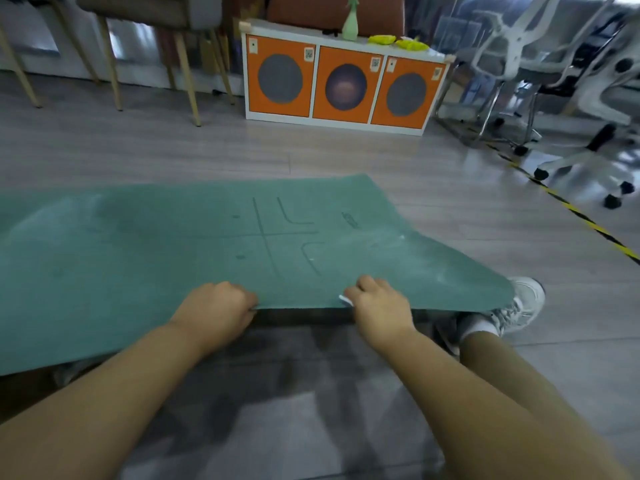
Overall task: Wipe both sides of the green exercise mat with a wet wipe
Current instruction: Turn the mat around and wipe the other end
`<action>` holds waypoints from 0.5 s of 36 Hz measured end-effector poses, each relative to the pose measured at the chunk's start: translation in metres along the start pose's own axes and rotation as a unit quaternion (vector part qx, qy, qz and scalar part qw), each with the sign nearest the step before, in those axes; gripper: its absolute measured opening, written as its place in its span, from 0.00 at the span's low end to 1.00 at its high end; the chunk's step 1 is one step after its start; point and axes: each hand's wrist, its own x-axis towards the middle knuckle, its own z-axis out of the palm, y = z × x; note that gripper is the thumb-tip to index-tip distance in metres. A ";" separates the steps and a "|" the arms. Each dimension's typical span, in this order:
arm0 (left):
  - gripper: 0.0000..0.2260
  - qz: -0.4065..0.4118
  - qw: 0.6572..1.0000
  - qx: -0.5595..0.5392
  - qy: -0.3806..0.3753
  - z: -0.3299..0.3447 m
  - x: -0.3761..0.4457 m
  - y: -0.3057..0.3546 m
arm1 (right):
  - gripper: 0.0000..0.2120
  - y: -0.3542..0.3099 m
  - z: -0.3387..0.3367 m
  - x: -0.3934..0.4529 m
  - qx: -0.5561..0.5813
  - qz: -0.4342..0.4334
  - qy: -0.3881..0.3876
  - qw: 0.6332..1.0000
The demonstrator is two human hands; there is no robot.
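Observation:
The green exercise mat (145,258) stretches across the floor from the left edge to the right, dark alignment lines printed on its upper face. Its near edge is raised off the floor, with a shadow under it. My left hand (216,311) grips that near edge around the middle. My right hand (377,304) grips the same edge further right, and a small white wet wipe (345,299) shows pinched between its fingers and the mat.
My right foot in a white sneaker (519,306) sits by the mat's right corner. An orange-fronted low cabinet (343,88) stands ahead. Wooden chair legs (187,64) at back left, white office chairs (581,109) at right. Yellow-black floor tape (588,223) runs diagonally on the right.

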 end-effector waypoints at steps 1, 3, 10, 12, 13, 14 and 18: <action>0.13 0.007 1.000 0.003 -0.005 -0.001 0.003 0.006 | 0.01 -0.008 0.003 -0.003 -0.001 -0.030 0.014 0.999; 0.13 0.023 0.999 0.011 -0.019 -0.003 0.005 0.018 | 0.11 -0.012 0.012 -0.008 0.004 -0.045 0.044 0.998; 0.20 0.066 0.995 -0.044 -0.053 0.005 0.001 0.031 | 0.13 0.038 0.020 0.002 -0.002 0.041 0.106 0.993; 0.22 0.061 0.996 -0.050 -0.051 0.006 -0.002 0.023 | 0.05 0.051 0.015 0.007 -0.017 0.071 0.087 0.993; 0.21 0.060 0.996 -0.050 -0.049 0.006 -0.003 0.019 | 0.03 0.059 0.014 0.009 -0.015 0.088 0.080 0.993; 0.21 0.056 0.996 -0.051 -0.049 0.006 -0.003 0.015 | 0.03 0.067 0.012 0.012 -0.009 0.104 0.074 0.992; 0.20 0.042 0.996 -0.066 -0.042 0.004 0.000 0.014 | 0.04 0.090 0.006 0.016 0.008 0.165 0.084 0.983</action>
